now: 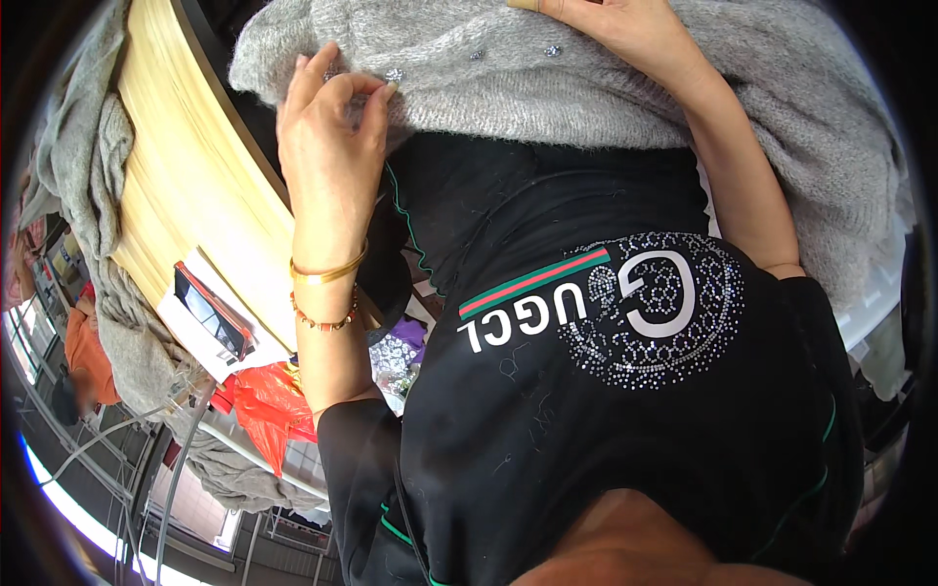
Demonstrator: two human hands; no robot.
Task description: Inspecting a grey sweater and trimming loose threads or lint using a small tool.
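Note:
A fuzzy grey knitted garment (469,103) lies across my lap, with several sparkling buttons (553,51) in a row along it. My left hand (334,112) rests over its left part. The thumb and index finger there are pinched together beside one sparkling button; what is between them is too small to make out. The other fingers stretch over the knit. At the upper edge, my right hand (625,31) lies on the garment farther right. A yellowish covering shows at one fingertip, while most of its fingers are cut off by the frame.
A pale wooden tabletop (161,146) stands at my left. A dark phone (211,311) lies on white paper at its near end, beside a red plastic bag (272,402). More grey knitwear (73,166) hangs over the far left edge. A person in orange (90,356) is beyond.

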